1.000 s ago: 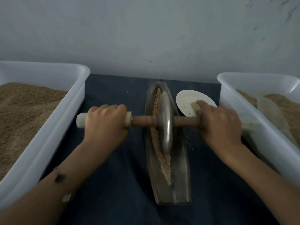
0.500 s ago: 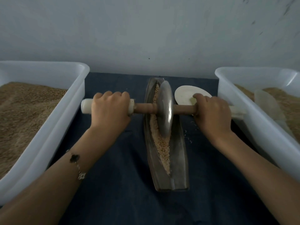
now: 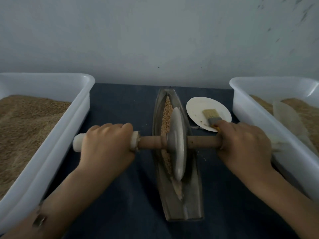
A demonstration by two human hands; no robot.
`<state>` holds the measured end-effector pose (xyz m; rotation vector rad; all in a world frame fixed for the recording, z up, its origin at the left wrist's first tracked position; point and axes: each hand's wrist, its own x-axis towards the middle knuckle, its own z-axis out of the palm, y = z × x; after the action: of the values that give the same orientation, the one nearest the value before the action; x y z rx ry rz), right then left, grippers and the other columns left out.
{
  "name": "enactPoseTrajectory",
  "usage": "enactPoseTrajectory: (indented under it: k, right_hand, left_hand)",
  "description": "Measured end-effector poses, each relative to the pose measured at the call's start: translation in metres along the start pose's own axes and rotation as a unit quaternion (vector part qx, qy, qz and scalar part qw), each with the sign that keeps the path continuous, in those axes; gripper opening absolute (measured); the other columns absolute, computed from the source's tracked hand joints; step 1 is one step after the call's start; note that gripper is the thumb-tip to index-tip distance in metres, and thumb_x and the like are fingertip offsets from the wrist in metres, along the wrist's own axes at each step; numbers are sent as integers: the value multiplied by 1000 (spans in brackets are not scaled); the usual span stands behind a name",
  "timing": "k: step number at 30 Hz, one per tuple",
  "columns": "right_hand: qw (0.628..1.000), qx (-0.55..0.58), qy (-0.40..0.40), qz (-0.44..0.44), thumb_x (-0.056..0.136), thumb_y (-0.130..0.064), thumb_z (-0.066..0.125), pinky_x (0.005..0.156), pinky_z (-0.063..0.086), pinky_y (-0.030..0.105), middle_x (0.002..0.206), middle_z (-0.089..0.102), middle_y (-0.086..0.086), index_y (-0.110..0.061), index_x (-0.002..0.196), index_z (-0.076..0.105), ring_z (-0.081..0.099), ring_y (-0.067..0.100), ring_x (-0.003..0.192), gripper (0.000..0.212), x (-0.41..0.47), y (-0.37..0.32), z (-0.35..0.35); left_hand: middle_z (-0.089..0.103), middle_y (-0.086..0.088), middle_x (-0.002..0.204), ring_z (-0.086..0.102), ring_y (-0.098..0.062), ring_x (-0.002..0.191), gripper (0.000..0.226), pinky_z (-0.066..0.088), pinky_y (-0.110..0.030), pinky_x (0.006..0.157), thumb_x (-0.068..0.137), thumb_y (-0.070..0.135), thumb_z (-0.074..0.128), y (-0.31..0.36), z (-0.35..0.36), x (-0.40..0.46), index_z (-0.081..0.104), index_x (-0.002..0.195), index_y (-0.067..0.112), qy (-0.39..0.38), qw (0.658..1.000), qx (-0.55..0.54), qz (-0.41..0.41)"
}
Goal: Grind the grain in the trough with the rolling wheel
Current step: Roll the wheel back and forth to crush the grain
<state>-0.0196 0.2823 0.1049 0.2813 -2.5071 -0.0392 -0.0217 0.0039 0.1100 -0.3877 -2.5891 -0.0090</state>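
Note:
A narrow boat-shaped metal trough [image 3: 193, 192] lies lengthwise on the dark blue cloth, with a strip of tan grain [image 3: 167, 114] along its groove. A grey metal rolling wheel [image 3: 177, 145] stands on edge in the groove near the middle, on a wooden axle [image 3: 150, 142] with white end grips. My left hand [image 3: 107, 144] is closed around the left grip. My right hand [image 3: 245, 145] is closed around the right grip. Finer crushed grain shows at the near end of the groove.
A white plastic bin [image 3: 57, 145] full of brown grain stands at the left; another white bin [image 3: 269, 116] with grain and a pale scoop [image 3: 286, 116] stands at the right. A small white plate [image 3: 198, 107] with a brush [image 3: 211, 115] lies just right of the trough. A wall is behind.
The wheel rolled to the far end of the trough half a second ago and has now come back toward me to the middle, with both hands still on the axle.

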Motion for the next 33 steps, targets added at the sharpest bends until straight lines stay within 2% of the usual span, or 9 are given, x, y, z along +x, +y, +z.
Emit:
enactPoseTrajectory:
  k: [4, 8, 12, 18, 20, 23, 26, 30, 33]
  right_hand:
    - [999, -33, -26, 16, 70, -6, 69, 54, 37, 34, 68, 62, 13, -5, 87, 63, 56, 34, 61, 18, 49, 3, 34]
    - [997, -37, -16, 62, 73, -2, 57, 54, 24, 32, 74, 62, 12, -8, 86, 56, 54, 32, 66, 15, 104, 11, 59]
    - [995, -51, 6, 83, 74, -2, 58, 54, 26, 30, 75, 62, 12, -8, 94, 59, 56, 32, 66, 20, 123, 18, 71]
    - [997, -56, 11, 58, 75, 2, 57, 57, 22, 33, 71, 60, 12, -6, 82, 59, 50, 29, 66, 10, 87, 4, 53]
    - [998, -47, 3, 46, 74, 0, 63, 57, 25, 32, 66, 59, 10, -8, 78, 60, 51, 29, 63, 9, 62, -2, 34]
    - [999, -21, -13, 24, 63, -1, 75, 54, 31, 30, 59, 57, 6, -10, 74, 62, 52, 29, 55, 20, 21, -6, 1]
    - [999, -5, -40, 23, 48, 1, 80, 49, 35, 28, 55, 55, 2, -11, 76, 66, 50, 26, 49, 33, -11, -4, -25]
    - [998, 2, -58, 22, 39, 3, 80, 45, 31, 26, 50, 52, 1, -12, 72, 67, 47, 24, 43, 38, -18, -2, -31]
    - [996, 1, -77, 33, 44, 3, 79, 44, 30, 25, 50, 51, 2, -11, 73, 66, 47, 25, 44, 34, -3, -1, -14]
  left_hand:
    - [48, -1, 51, 32, -16, 48, 33, 25, -29, 53, 61, 13, 69, -15, 42, 41, 37, 58, 18, 38, 999, -1, -38]
    - [56, -6, 68, 39, -23, 61, 20, 23, -33, 62, 74, 14, 60, -28, 67, 93, 42, 68, 17, 55, 993, -2, -106]
    - [61, -12, 72, 52, -32, 67, 18, 24, -34, 64, 74, 12, 59, -32, 70, 122, 42, 68, 17, 64, 992, -3, -106]
    - [47, -1, 62, 37, -19, 60, 25, 26, -32, 62, 71, 13, 65, -22, 61, 77, 41, 66, 17, 45, 995, 2, -94]
    - [39, 5, 58, 35, -17, 56, 31, 26, -31, 61, 69, 13, 67, -17, 48, 51, 37, 62, 19, 27, 996, -14, -85]
    - [29, 13, 51, 30, -12, 49, 45, 27, -29, 56, 57, 14, 74, -7, 16, 14, 30, 57, 24, -9, 999, -12, -43]
    - [35, 12, 46, 33, -10, 42, 48, 21, -22, 47, 41, 16, 78, 0, -16, -14, 33, 55, 27, -24, 999, -23, -5]
    - [39, 11, 45, 41, -13, 41, 47, 13, -17, 46, 37, 13, 78, 2, -24, -19, 36, 53, 25, -14, 1000, -26, -3]
    - [40, 8, 45, 36, -14, 42, 49, 26, -23, 46, 40, 8, 79, -1, -7, -6, 34, 54, 23, 4, 1000, -27, -5]
